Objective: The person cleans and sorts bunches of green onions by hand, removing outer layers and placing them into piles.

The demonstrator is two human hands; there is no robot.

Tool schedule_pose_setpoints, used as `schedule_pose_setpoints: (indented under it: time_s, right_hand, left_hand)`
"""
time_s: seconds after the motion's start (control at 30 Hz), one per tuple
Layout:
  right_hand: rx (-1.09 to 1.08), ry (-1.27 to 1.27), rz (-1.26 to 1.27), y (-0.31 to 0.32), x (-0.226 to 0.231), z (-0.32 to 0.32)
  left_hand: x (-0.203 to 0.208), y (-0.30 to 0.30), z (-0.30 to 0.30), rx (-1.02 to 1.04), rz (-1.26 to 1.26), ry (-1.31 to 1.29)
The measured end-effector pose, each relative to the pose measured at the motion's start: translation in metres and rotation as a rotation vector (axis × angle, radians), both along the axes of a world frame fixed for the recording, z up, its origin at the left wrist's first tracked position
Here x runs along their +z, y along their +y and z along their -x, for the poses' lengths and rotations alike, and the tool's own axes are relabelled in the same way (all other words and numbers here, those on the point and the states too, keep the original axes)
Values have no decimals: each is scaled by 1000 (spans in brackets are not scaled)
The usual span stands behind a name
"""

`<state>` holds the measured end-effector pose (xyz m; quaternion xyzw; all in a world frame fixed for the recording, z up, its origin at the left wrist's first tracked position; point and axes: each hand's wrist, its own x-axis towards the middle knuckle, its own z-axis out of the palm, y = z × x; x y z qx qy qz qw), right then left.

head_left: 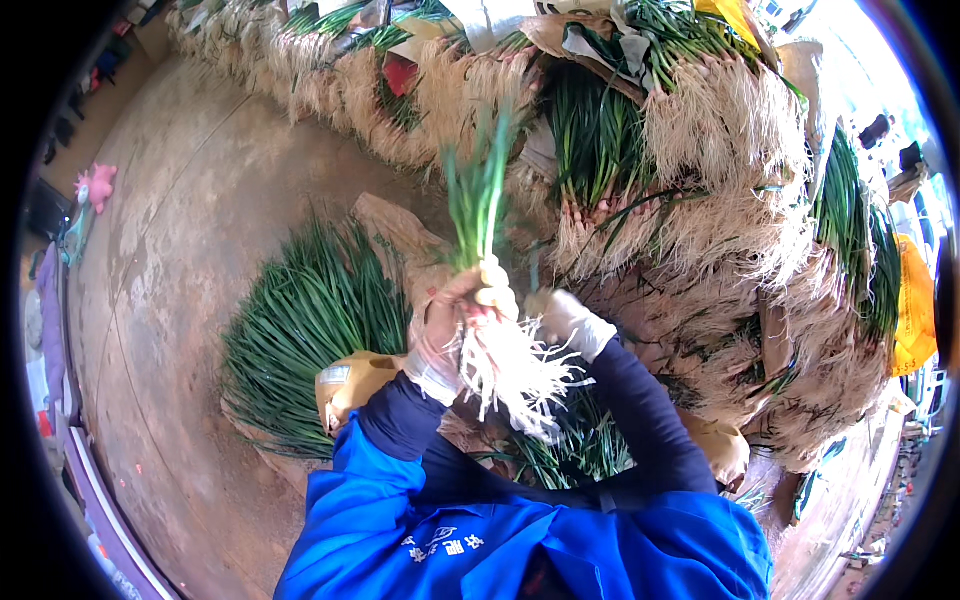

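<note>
Head view showed the left hand (443,335) gripping a green bunch (473,215), leaves above its fingers, pale roots (508,375) below; the right hand (574,323), just beside, was too blurred to tell its grip. Snug, uncrushing pressure seemed best.

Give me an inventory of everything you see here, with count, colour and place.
Held bunch: one, green leaves, whitish roots, centre
Leafy pile: one, dark green, left of the hands
Loose greens: several, green, between the forearms
Stacked bundles: many, uncountable, green and straw, top and right
Yellow-orange sheet: one, far right
Pink object: one, far left
Floor: one, brownish, left
Small rim items: too unclear to list
Blue garment: one, bottom
Dark sleeves: two, navy, lower centre
Left hand: one, pale, gripping the bunch
Right hand: one, pale, blurred, beside it
</note>
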<state>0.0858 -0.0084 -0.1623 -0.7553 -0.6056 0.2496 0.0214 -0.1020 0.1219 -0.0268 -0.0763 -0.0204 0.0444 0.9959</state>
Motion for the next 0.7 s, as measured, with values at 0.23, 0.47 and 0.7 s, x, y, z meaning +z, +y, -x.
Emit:
schedule_pose_setpoints:
  time_s: [0.23, 0.47, 0.7]
  right_hand:
    - [-558, -364, -401, 68, 142, -9]
    - [-588, -170, -279, 53, 144, -9]
    - [-559, 952, -539, -21, 83, 76]
  left_hand:
    - [1, 4, 9, 52, -56, 246]
    - [-34, 12, -4, 279, -170, 279]
    - [-18, -7, -15, -8, -321, 499]
